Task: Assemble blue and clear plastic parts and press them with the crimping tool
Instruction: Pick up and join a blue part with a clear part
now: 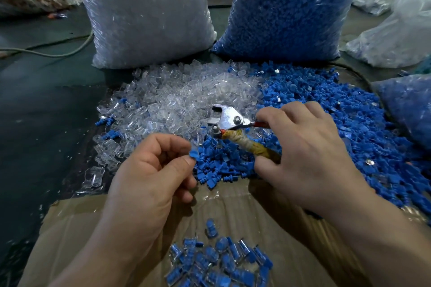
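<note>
Left grip point(149, 170) pinches blue part point(193, 154); right grip point(307, 151) curled round crimping tool point(229, 117); bare cardboard point(233, 204) between wrists

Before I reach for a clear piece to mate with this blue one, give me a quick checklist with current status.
1. Blue part pinched in the left hand: ok.
2. Clear piece already in the left hand: not ok, none visible there.
3. Crimping tool gripped by the right hand: ok.
4. Tool jaws free of any part: cannot tell, clear pieces lie right behind them.
5. Clear parts pile just ahead of the left hand: ok.
6. Finished pieces on the cardboard, apart from the loose piles: ok.
</note>
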A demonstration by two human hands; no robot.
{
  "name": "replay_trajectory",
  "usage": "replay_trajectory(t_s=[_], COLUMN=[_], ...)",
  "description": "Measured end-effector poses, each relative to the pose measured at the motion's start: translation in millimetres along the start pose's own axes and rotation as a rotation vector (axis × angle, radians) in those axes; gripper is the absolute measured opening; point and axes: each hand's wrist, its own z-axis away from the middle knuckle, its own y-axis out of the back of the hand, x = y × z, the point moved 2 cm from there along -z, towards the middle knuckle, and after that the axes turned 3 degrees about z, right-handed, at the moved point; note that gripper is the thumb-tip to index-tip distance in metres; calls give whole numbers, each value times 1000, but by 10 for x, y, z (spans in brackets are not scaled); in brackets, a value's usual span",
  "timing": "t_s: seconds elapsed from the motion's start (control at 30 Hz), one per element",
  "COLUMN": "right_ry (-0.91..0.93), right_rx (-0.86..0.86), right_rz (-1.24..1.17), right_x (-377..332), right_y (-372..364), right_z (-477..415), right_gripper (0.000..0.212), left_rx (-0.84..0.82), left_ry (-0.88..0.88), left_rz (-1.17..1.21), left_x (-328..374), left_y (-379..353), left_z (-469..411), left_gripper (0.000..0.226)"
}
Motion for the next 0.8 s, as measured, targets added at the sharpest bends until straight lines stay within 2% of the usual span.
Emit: replay_trajectory(t_s=[0.13,0.23,0.37,0.7,0.8], right_ry=[49,137,223,268,269], right_rx=[20,-12,-55,-87,-102], right_rz=[-133,-230,-228,-241,-212], right_x=[12,14,-34,-37,-44], right_y=[15,29,26,63,54], right_z=[37,90,134,157,155], right_gripper=[54,53,57,63,64], left_rx=[3,-4,9,-4,-4], left_ry=[1,26,-25,-137,-124], left_rz=[27,94,89,58,65], left_x=[-39,-61,-83,-37,-23], left_y=[12,24,47,23,34], left_z=[-4,-9,-32,2,16], left_gripper=[34,22,22,16,17])
